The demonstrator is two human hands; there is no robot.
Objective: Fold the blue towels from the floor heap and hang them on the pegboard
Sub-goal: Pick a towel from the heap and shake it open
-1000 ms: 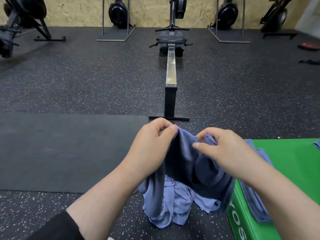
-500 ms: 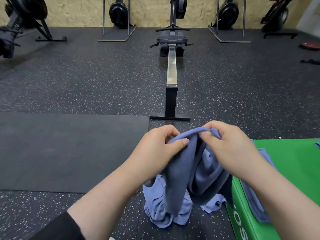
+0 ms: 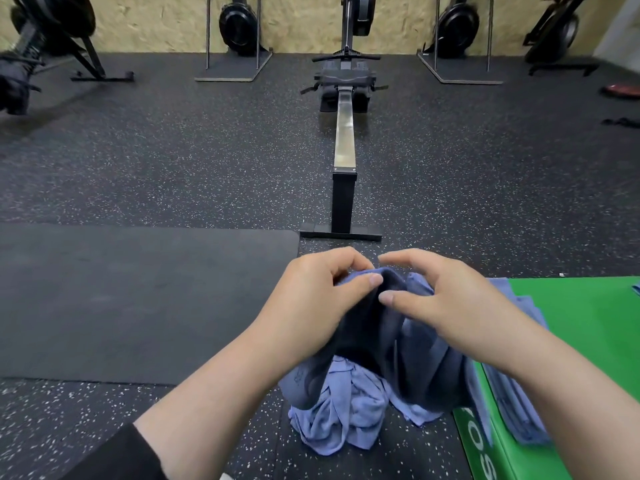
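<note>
A blue towel (image 3: 408,344) hangs bunched in the air between my hands, above the heap of blue towels (image 3: 343,414) on the floor. My left hand (image 3: 318,299) pinches the towel's top edge between thumb and curled fingers. My right hand (image 3: 450,299) is just right of it, thumb against the cloth and fingers arched over the top edge; its grip on the cloth is partly hidden. More blue towels (image 3: 512,393) lie draped over the edge of the green box. No pegboard is in view.
A green padded box (image 3: 581,334) stands at the right. A black mat (image 3: 131,299) covers the floor at the left. A rowing machine (image 3: 344,140) runs straight ahead, with other exercise machines along the far wall.
My hands have drawn close together at the towel's top edge. The right hand's fingers have lifted and loosened over the cloth, and the towel hangs more bunched.
</note>
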